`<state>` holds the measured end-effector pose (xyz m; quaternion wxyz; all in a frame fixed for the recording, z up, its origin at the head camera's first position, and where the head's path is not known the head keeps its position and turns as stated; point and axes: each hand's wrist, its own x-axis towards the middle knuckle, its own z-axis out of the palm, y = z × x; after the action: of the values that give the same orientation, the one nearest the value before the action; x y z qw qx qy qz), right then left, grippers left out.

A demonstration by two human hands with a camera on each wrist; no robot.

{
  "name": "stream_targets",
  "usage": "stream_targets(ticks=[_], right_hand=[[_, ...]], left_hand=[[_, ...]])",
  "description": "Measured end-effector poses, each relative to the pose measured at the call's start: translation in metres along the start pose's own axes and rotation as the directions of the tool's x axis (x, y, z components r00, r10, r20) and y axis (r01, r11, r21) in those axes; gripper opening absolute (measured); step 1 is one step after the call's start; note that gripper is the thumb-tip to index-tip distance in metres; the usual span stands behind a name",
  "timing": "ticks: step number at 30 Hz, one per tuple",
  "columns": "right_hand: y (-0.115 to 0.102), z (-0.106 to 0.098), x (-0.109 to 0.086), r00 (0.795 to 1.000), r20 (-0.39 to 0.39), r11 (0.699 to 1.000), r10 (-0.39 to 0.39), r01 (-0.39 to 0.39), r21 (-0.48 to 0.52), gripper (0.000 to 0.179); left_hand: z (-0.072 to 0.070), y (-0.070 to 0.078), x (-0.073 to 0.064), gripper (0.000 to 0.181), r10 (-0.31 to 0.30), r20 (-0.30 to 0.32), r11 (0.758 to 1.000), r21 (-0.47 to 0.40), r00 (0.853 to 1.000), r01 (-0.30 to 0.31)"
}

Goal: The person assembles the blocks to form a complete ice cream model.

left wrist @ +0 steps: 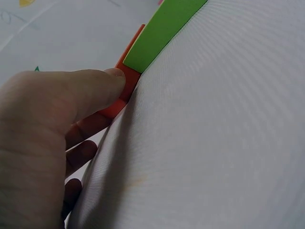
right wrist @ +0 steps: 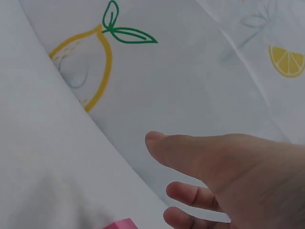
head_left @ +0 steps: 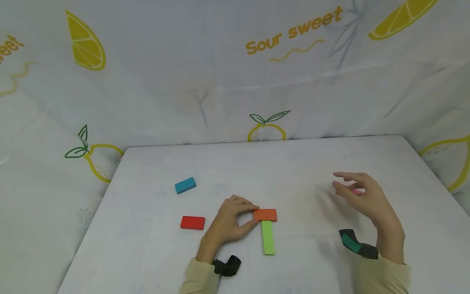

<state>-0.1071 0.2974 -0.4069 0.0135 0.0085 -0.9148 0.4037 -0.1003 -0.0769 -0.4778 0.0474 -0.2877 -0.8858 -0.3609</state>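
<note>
My left hand (head_left: 230, 220) pinches the left end of an orange block (head_left: 266, 215) between thumb and fingers. That block lies crosswise at the top end of a light green block (head_left: 268, 239), so the two form a T. In the left wrist view the thumb presses the orange block (left wrist: 127, 86), right by the end of the green block (left wrist: 162, 36). Over on the right, my right hand (head_left: 363, 198) is raised with thumb and forefinger apart, holding nothing. A pink block (head_left: 357, 191) shows partly behind its fingers; its corner (right wrist: 122, 224) peeks into the right wrist view.
A blue block (head_left: 185, 185) and a red block (head_left: 192, 222) lie to the left of my left hand. All the blocks are on a white tabletop (head_left: 154, 261). Behind its far edge hangs a pale cloth (head_left: 154, 81) printed with lemons and lettering.
</note>
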Motion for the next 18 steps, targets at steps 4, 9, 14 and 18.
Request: stream_targets(ticks=[4, 9, 14, 18], right_hand=[[0.012, -0.008, -0.004, 1.000, -0.003, 1.000, 0.015, -0.015, -0.013, 0.048], [0.020, -0.011, -0.005, 1.000, -0.017, 0.999, 0.012, -0.013, -0.036, 0.047], [0.024, -0.011, -0.006, 0.998, -0.006, 0.997, 0.057, -0.057, -0.044, 0.051], [0.028, -0.013, -0.008, 0.995, 0.008, 0.993, 0.104, -0.104, -0.051, 0.053]], left_hand=[[0.001, 0.001, 0.001, 0.028, -0.003, 0.005, 1.000, 0.003, 1.000, 0.003], [0.000, 0.001, 0.001, 0.028, 0.001, 0.000, 1.000, 0.006, 1.000, -0.001], [0.001, 0.000, 0.002, 0.028, -0.010, 0.007, 1.000, 0.004, 1.000, 0.010], [0.001, 0.000, 0.001, 0.028, -0.012, 0.009, 1.000, 0.006, 1.000, 0.012]])
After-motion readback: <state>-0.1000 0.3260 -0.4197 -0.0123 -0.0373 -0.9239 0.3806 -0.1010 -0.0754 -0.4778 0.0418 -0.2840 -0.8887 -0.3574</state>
